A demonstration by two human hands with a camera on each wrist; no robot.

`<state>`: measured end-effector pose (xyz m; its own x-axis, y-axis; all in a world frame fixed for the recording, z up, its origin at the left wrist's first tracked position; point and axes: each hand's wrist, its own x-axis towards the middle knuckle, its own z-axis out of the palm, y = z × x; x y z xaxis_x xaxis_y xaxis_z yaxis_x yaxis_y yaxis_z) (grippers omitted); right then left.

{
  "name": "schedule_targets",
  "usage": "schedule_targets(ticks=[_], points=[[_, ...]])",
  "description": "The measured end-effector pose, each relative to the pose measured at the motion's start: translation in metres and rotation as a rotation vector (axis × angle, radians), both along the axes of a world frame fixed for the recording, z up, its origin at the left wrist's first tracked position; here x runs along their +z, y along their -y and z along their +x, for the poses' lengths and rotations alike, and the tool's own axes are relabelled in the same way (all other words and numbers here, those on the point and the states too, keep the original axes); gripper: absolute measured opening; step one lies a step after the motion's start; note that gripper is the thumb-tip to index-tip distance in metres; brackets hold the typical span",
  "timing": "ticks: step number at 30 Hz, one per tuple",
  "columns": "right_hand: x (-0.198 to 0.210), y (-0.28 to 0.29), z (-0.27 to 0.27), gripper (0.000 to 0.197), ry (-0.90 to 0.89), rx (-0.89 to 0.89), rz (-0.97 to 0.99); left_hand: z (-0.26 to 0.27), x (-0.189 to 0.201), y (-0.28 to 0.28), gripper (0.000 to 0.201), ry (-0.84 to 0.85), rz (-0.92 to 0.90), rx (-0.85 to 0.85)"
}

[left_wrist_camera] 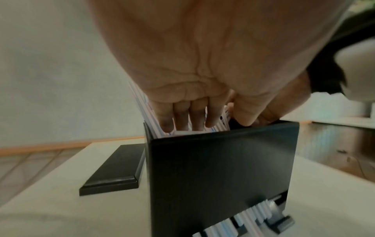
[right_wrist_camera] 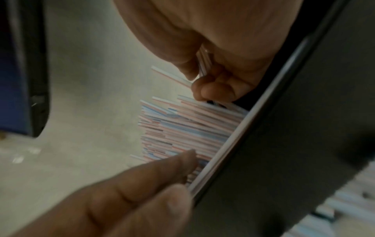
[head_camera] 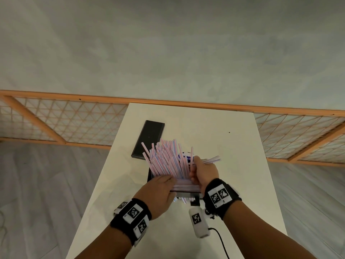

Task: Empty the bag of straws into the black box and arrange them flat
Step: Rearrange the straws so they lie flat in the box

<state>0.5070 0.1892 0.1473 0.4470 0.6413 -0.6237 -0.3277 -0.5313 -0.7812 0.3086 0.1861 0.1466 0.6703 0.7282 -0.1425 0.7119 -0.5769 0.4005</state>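
A thick bunch of pink and blue striped straws (head_camera: pixel 166 159) stands fanned and leaning left out of the black box (head_camera: pixel 150 175), which my hands mostly hide. My left hand (head_camera: pixel 168 181) lies against the bunch with straight fingers (left_wrist_camera: pixel 192 121) reaching into the box's top (left_wrist_camera: pixel 223 168). To the right, my right hand (head_camera: pixel 194 171) grips a few straws (right_wrist_camera: pixel 202 62) in curled fingers beside the box wall (right_wrist_camera: pixel 284 128). The main bunch (right_wrist_camera: pixel 182 131) shows below it, touched by the left hand's fingers (right_wrist_camera: pixel 158 173). Straw ends (left_wrist_camera: pixel 253 214) show in a slot at the box's base.
The box's flat black lid (head_camera: pixel 149 139) lies on the white table (head_camera: pixel 233 165) just behind and left of the box. A blue and white thing (head_camera: pixel 184 156), perhaps the bag, peeks out behind the straws. A wooden lattice screen (head_camera: pixel 74 124) runs beyond the table's far edge.
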Motion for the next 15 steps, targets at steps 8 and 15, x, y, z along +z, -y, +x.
schedule_targets(ticks=[8,15], points=[[0.047,0.030,0.027,0.028,0.808,0.444,0.261,-0.010,0.016,-0.002,0.033,0.226,-0.105,0.216],[0.063,0.043,0.024,0.039,1.074,0.479,0.384,0.011,0.041,0.004,0.037,0.363,-0.191,0.292]])
